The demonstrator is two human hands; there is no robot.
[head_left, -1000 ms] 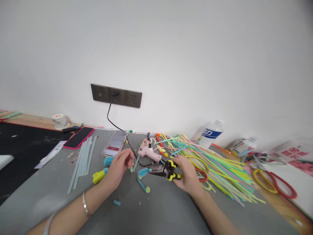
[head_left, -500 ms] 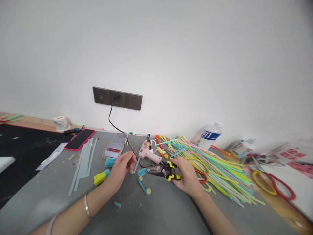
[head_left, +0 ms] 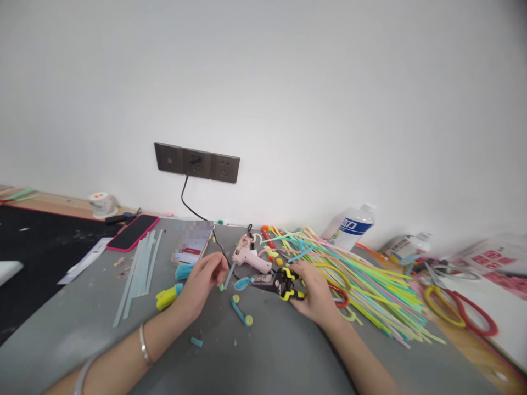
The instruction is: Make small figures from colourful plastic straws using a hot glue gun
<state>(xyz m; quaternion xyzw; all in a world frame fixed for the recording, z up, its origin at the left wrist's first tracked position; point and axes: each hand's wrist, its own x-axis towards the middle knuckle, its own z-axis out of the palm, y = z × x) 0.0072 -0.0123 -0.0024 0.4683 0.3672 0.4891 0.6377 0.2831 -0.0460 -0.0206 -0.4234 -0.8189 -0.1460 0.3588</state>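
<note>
My right hand (head_left: 312,291) is wrapped around wire-stripper pliers (head_left: 282,284) with black and yellow handles. Their dark jaws point left, and a small blue pipe-cleaner loop (head_left: 244,283) is at the tip. My left hand (head_left: 208,276) is closed, its fingers curled together just left of the jaws; whatever they pinch, if anything, is hidden. Behind and between the hands lies a pink glue gun (head_left: 252,259), a clear glue stick (head_left: 229,277) protruding from it. A blue strip with yellow-green coiled ends (head_left: 239,311) lies on the grey mat (head_left: 263,356) in front.
Coloured pipe cleaners (head_left: 362,285) and red-yellow scissors (head_left: 343,288) lie right, by a white bottle (head_left: 349,226). More scissors (head_left: 461,310) are farther right. Glue sticks (head_left: 140,274), a pink-edged phone (head_left: 134,231) and a yellow bundle (head_left: 167,298) lie left. A black cord (head_left: 191,206) runs to the wall socket.
Both hands and the pliers hold nearly the same pose. The blue loop at the jaw tip has shifted slightly, and the whole view has moved a little.
</note>
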